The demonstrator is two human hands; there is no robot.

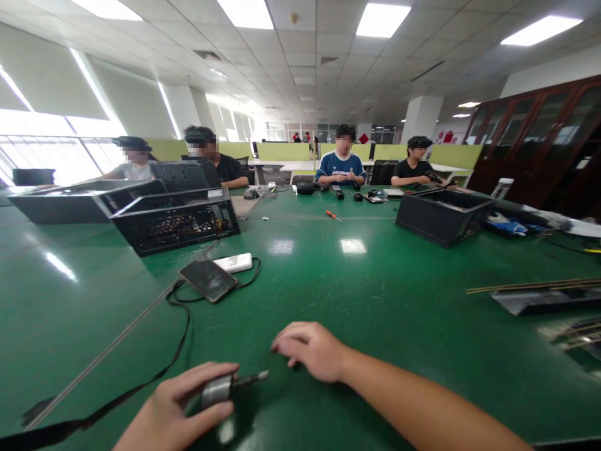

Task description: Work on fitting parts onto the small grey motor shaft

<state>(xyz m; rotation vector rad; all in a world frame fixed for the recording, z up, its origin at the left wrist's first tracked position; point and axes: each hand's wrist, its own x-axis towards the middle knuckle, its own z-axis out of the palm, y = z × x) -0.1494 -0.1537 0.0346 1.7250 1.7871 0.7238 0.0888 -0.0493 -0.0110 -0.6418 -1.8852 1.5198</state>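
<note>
My left hand (181, 404) is at the lower left, thumb and fingers wrapped round a silver metal cylinder with a thin shaft (218, 391). The shaft is dark with a light tip and points right, towards my other hand. Just above the green tabletop, my right hand (312, 351) reaches in from the right, fingers curled together and pointing left. Its fingertips are partly hidden, so I cannot make out whether anything is in them. A small gap lies between that hand and the shaft's tip.
A black phone (209, 280) leans on a white device (233, 262) with a black strap (181, 338). Open black computer cases (178, 222) stand left, another case (444, 216) right. A screwdriver (332, 215) lies farther off. Metal strips (539, 297) lie right. Several people sit across the table.
</note>
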